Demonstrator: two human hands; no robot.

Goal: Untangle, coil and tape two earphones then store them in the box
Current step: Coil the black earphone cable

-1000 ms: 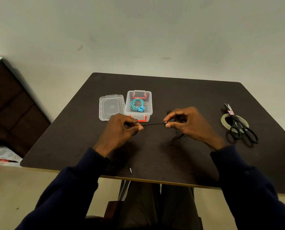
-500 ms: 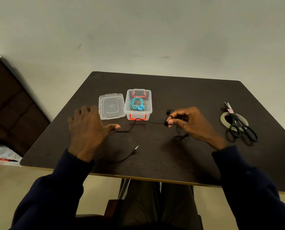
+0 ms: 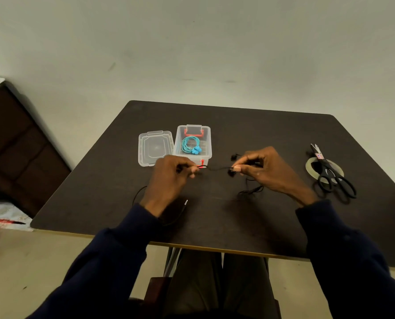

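On the dark brown tabletop [image 3: 238, 125], the left hand [image 3: 171, 178] and the right hand [image 3: 268, 171] each pinch the thin black earphone cable [image 3: 217, 168] with curled fingers. A short slack piece of it hangs between them, just in front of the clear plastic box with red latches [image 3: 208, 139]. In the box lies the coiled turquoise earphone [image 3: 190, 145]. The clear plastic lid [image 3: 155, 148] lies just beside the box. The black-handled scissors [image 3: 332, 176] rest on a roll of tape [image 3: 309, 166] at the right.

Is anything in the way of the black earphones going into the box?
Nothing visible. The box just behind the black earphones is open, its lid beside it; only the coiled blue earphones lie inside.
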